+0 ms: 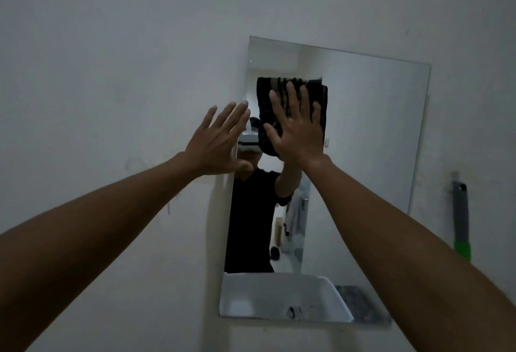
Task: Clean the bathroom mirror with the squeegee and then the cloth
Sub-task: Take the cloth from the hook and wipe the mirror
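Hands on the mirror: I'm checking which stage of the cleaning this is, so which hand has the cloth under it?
The right hand, pressing the dark cloth flat against the mirror. The left hand is bare, fingers spread at the mirror's left edge.

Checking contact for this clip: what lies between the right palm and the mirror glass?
In the head view, a dark striped folded cloth lies between the right hand and the frameless rectangular mirror.
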